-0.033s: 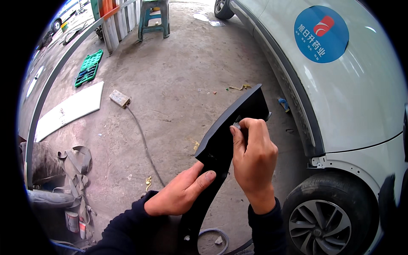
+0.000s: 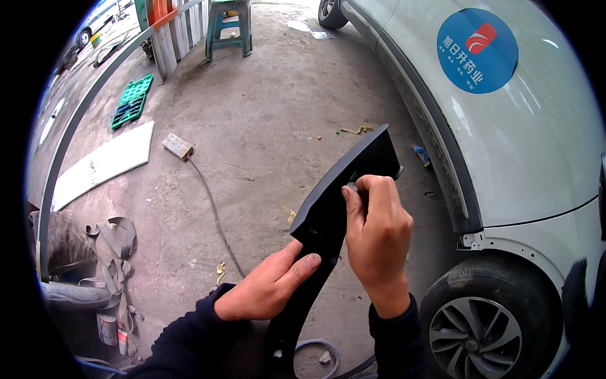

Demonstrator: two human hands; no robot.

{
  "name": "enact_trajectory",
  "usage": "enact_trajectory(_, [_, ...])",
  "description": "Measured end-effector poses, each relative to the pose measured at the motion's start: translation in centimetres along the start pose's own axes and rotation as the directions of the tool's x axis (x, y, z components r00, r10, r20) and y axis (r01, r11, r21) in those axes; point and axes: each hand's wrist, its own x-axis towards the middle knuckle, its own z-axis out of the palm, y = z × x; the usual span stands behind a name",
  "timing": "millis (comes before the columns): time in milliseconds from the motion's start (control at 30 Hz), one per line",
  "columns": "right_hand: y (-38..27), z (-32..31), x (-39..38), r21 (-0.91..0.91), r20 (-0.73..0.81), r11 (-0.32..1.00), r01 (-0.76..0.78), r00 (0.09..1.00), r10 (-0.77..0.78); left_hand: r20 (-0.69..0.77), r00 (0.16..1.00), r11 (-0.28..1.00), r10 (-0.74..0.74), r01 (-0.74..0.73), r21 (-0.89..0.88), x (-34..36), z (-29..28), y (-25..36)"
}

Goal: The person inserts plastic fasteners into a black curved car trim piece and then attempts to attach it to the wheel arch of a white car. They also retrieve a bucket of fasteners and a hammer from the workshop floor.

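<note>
One black panel [image 2: 331, 215] clasped in your left grip [image 2: 271, 284], your right grip [image 2: 380, 230] pinching a grey piece [image 2: 352, 187] that a slackened hold could drop.

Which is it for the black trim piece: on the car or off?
Off. The black trim piece is in the left hand, with floor showing between it and the white car.

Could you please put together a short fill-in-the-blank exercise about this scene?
1. The left hand holds a long trim piece that is ____ in colour.
2. The right hand pinches a small pale piece between its ____ and forefinger.
3. The open tool case on the floor is ____.
4. The round sticker on the pale car has a ____ background.

Missing words: black; thumb; green; blue.
</note>
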Motion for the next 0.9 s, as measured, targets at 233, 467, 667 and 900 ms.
enact_trajectory(233, [-0.4, -0.6, 0.3, -0.025, -0.010, 0.999, 0.042, 0.999, -0.042, -0.004, 1.000, 0.999, 0.024, -0.024, -0.025, -0.4, 0.2, 0.5])
enact_trajectory(467, [-0.2, 1.0, -0.2, 0.017, -0.091, 0.992, 0.123, 0.988, -0.121, 0.006, 1.000, 1.000, -0.011, 0.011, 0.014, -0.6, -0.7, -0.7])
enact_trajectory(667, [0.6, 1.0, -1.0, 0.093, -0.082, 0.992, 0.086, 0.994, -0.078, 0.038, 0.936, 0.757, 0.349, -0.306, 0.578, -1.9, -0.4, -5.0])
enact_trajectory(900, [0.7, 0.9, -1.7, 0.110, -0.195, 0.990, 0.088, 0.979, -0.066, -0.190, 0.942, 0.926, -0.275, 0.207, -0.316, -1.6, 0.3, -5.0])
